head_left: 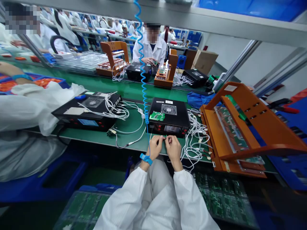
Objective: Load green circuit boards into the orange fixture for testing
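Observation:
My left hand and my right hand are close together at the bench's front edge, fingers closed in a pinch. Between the fingertips shows a small dark green piece, held by both hands; its kind is mostly hidden by the fingers. A blue wrist strap with a coiled blue cord is on my left wrist. Just beyond my hands stands a black tester box with a small screen and red buttons. On its top lies a green circuit board.
White cables tangle right of the box, beside an orange test fixture. Another black box stands left, near a co-worker's sleeve. Trays of green boards sit low on both sides. A person works opposite.

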`<state>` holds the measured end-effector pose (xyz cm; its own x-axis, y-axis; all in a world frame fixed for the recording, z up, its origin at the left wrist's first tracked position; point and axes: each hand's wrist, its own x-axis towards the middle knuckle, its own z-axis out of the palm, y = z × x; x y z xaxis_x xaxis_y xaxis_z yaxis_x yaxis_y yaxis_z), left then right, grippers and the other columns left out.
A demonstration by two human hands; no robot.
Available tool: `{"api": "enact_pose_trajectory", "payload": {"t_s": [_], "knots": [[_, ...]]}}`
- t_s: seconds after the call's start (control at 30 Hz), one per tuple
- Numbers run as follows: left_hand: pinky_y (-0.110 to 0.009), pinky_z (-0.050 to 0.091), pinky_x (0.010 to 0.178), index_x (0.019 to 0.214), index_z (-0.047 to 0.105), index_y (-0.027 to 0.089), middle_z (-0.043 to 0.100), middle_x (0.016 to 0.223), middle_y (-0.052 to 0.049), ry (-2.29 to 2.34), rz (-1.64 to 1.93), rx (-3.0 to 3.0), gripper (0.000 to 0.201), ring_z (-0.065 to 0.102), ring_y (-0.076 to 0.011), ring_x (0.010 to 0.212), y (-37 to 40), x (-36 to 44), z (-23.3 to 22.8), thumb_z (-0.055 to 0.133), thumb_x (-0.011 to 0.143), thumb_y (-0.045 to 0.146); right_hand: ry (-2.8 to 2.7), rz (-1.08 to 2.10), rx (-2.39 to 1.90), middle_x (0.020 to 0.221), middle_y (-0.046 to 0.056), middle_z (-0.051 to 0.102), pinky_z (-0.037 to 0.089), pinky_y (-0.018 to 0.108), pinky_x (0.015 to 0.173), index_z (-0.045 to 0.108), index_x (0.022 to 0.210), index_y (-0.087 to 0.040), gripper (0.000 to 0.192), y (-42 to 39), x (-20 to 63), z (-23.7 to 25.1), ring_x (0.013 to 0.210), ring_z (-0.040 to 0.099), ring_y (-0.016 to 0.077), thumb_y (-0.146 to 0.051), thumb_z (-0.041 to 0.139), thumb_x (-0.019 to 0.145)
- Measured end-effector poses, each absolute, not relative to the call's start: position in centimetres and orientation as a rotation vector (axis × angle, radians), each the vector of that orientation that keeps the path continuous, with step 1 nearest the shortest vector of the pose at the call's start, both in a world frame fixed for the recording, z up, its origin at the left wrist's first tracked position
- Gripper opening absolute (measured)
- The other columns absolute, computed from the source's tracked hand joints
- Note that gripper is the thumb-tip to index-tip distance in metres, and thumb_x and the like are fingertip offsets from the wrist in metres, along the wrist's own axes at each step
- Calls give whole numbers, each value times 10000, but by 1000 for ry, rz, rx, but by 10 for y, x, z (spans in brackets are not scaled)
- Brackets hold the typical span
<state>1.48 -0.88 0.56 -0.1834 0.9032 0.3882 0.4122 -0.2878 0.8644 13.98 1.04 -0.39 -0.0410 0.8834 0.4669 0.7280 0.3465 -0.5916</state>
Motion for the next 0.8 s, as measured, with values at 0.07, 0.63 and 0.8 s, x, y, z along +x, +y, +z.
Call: {"api": "enact_pose_trajectory", "payload": {"t_s": [0.07, 0.63, 0.8], "knots": [[-377, 534, 882, 955, 752, 214, 749, 940, -74, 1517, 1470, 1639, 355, 670, -219, 967, -9, 15, 6, 433, 1019, 356, -1812, 256, -1425, 794, 19, 581, 377, 248, 636, 641, 897, -184, 265, 10, 140, -3, 681, 541, 136, -347, 457, 995], [-380, 541, 914, 1024, 725, 227, 722, 985, -70, 1531, 1413, 1697, 249, 635, -214, 1013, -9, 17, 6, 485, 1004, 295, -1851, 334, -1432, 783, 26, 599, 403, 243, 634, 661, 912, -193, 293, 10, 141, 0, 673, 569, 142, -373, 452, 1011], [-386, 537, 933, 1029, 725, 233, 725, 989, -65, 1507, 1409, 1715, 233, 616, -216, 1033, -8, 17, 5, 497, 997, 271, -1864, 354, -1434, 797, 29, 612, 403, 246, 638, 677, 937, -195, 296, 10, 142, 0, 690, 587, 147, -376, 456, 1013]]}}
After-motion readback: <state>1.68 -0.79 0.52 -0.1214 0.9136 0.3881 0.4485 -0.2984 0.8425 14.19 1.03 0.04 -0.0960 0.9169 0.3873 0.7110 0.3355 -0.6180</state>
